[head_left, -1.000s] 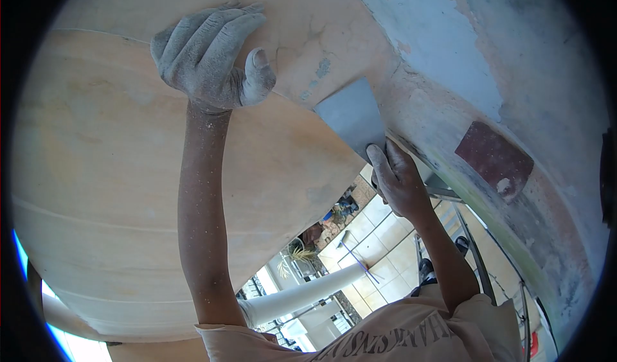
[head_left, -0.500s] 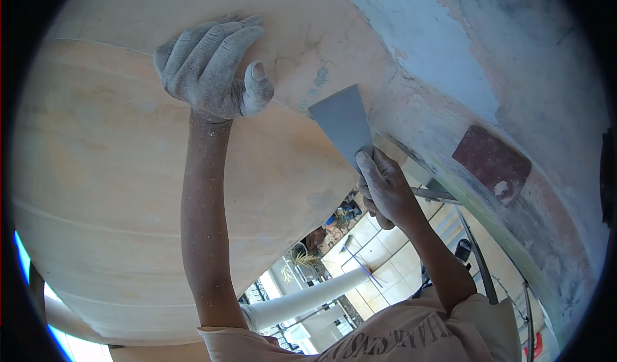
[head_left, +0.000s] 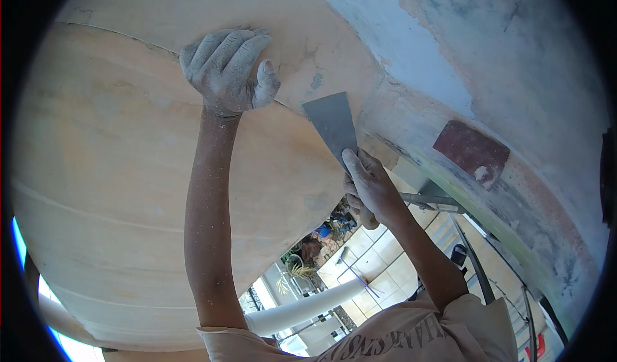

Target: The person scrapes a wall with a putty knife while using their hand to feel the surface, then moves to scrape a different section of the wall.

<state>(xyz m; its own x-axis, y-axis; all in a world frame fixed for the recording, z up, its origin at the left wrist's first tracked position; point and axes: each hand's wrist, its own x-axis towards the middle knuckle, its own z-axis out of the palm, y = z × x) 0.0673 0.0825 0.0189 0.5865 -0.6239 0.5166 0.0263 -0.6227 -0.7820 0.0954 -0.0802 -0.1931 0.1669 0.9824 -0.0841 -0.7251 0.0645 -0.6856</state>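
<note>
Grey metal scraper with a flat, flared blade (head_left: pixel 331 124) sits near the middle of the head view, and it's firmly in the right grip (head_left: pixel 374 190). Thumb lies up against the narrow end of the blade, fingers are wrapped round the handle, and the handle's butt pokes out below them. So the blade sticks out above the grip, leaning a bit left, wide edge at the top. Can't tell whether that edge touches the big peach-coloured curved plaster surface (head_left: pixel 128 188) behind it. There's a small grey patch (head_left: pixel 316 80) on the plaster just above the blade.

Left grip (head_left: pixel 228 70) is up and to the left of the scraper, caked in pale dust, fingers bent against the plaster and thumb held off to the side. Fingertips are tucked out of sight, so no idea if it's got anything under there. A thin dark crack (head_left: pixel 122 34) runs along the plaster to that hand.

Off to the right of the scraper, well apart from it, is a dark red, roughly rectangular flat piece (head_left: pixel 472 150) on the pale blotchy wall (head_left: pixel 546 124).
</note>
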